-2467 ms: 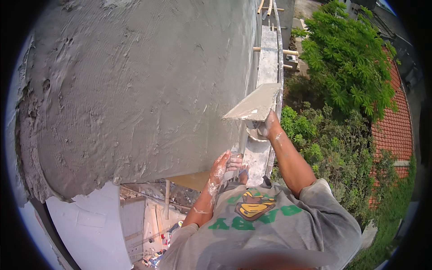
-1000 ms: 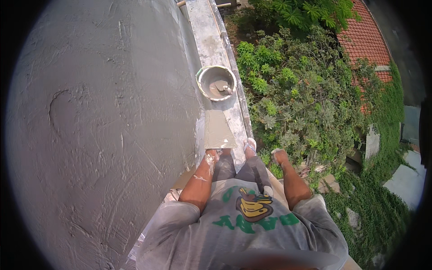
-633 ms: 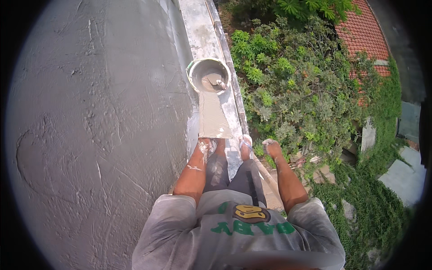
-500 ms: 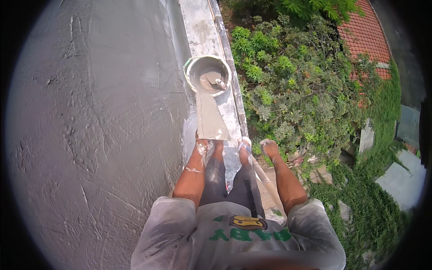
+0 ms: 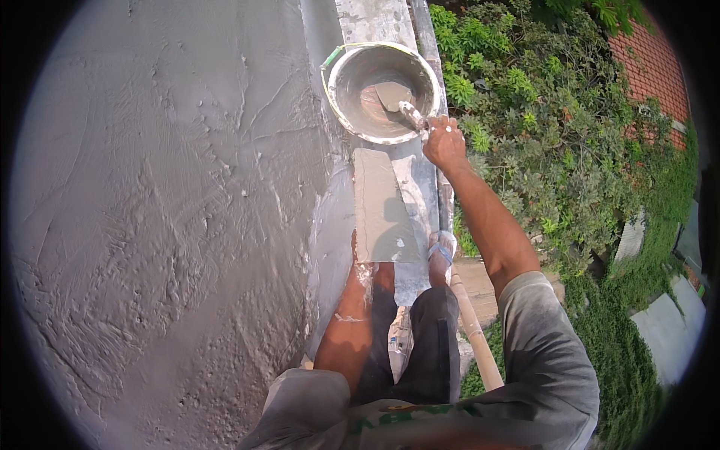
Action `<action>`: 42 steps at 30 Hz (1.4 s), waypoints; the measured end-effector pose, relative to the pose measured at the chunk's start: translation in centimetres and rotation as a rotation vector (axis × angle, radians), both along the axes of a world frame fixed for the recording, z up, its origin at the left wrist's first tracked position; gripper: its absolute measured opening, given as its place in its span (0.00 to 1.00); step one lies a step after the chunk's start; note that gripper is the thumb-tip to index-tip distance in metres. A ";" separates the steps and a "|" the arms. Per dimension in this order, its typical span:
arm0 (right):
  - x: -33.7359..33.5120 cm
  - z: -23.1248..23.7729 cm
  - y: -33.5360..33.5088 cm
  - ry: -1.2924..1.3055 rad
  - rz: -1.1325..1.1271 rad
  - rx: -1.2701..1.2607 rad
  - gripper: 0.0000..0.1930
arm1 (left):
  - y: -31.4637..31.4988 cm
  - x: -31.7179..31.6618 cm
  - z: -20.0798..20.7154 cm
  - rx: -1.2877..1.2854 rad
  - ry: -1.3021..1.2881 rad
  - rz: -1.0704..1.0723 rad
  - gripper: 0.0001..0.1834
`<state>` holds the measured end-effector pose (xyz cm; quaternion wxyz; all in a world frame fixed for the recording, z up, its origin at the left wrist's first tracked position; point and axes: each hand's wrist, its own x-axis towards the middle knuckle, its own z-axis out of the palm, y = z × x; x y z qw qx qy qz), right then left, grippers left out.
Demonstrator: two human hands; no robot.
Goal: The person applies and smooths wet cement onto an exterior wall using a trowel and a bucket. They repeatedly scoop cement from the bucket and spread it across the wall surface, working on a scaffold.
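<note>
A long tapered board (image 5: 379, 202), flat and coated in wet grey mortar, lies above my left forearm (image 5: 346, 319). My left hand is hidden beneath it, gripping it from below. Past the board's far end sits a pale bucket (image 5: 346, 124) with a thin handle and a mortar-smeared inside. A trowel (image 5: 394, 96) rests in it, its blade down in the bucket and its crusted grip leaning over the right rim. There my right hand (image 5: 446, 141) is closed around the end of the grip.
The bucket stands on a narrow concrete ledge (image 5: 379, 21). Wet grey mortar (image 5: 172, 187) spreads over the surface to the left. Beyond the ledge on the right is a drop with leafy bushes (image 5: 525, 142) and a tiled roof (image 5: 652, 67). A bamboo pole (image 5: 476, 330) runs beside my leg.
My right hand has reached forward from beside my leg to the trowel's grip at the bucket. The view has moved closer to the bucket, and the left hand still holds the board.
</note>
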<state>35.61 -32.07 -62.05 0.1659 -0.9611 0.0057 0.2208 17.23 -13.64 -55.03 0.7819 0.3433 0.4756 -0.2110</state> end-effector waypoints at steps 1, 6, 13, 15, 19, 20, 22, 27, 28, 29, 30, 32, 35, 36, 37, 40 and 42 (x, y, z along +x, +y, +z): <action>1.2 -0.8 1.1 -0.012 0.053 -0.025 0.20 | 0.3 -0.1 -0.5 0.005 -0.002 0.005 0.25; 3.9 -5.2 3.6 0.011 0.167 -0.208 0.18 | 1.1 0.5 -1.5 0.015 -0.010 -0.003 0.25; 4.7 1.3 1.4 0.237 -0.147 0.070 0.21 | 1.6 2.4 1.3 0.004 -0.053 0.021 0.25; 2.7 2.0 -2.5 0.336 -0.230 0.413 0.20 | 1.3 3.8 3.5 -0.016 -0.084 0.016 0.25; -2.3 15.1 -6.2 0.524 -0.542 1.045 0.11 | 0.8 6.2 7.7 -0.102 -0.166 0.036 0.25; -3.0 20.4 -6.3 0.612 -0.611 1.224 0.14 | 0.7 6.4 9.0 -0.125 -0.184 0.035 0.25; -4.4 23.6 -9.2 0.664 -0.383 1.169 0.30 | 0.3 7.3 11.5 -0.179 -0.238 0.010 0.25; -4.6 32.1 -8.2 0.083 -0.053 0.377 0.33 | -0.8 9.3 17.8 -0.278 -0.372 -0.063 0.25; -3.7 33.3 -8.1 0.095 -0.083 0.385 0.34 | -0.9 10.1 18.8 -0.294 -0.401 -0.072 0.25; -3.1 33.9 -8.2 0.200 -0.102 0.357 0.35 | -1.2 10.5 19.9 -0.305 -0.426 -0.083 0.25; -3.4 34.9 -8.3 0.198 -0.097 0.346 0.35 | -1.5 10.4 21.1 -0.312 -0.447 -0.092 0.25; -3.7 37.6 -8.8 0.182 -0.072 0.316 0.35 | -1.8 11.1 23.6 -0.334 -0.500 -0.104 0.25; -6.1 42.1 -10.3 0.103 -0.035 0.268 0.35 | -1.8 11.3 27.3 -0.345 -0.567 -0.119 0.25; -7.6 44.0 -10.6 0.106 -0.053 0.287 0.35 | -1.8 11.2 28.6 -0.344 -0.588 -0.121 0.25; -9.3 45.3 -11.4 0.093 -0.052 0.290 0.34 | -1.7 11.3 29.9 -0.339 -0.610 -0.125 0.26; -13.4 49.0 -13.7 0.141 -0.016 0.176 0.33 | -1.0 11.7 33.2 -0.331 -0.681 -0.120 0.26; -14.1 52.9 -15.2 0.188 -0.028 0.086 0.34 | -0.2 12.7 35.6 -0.313 -0.734 -0.105 0.26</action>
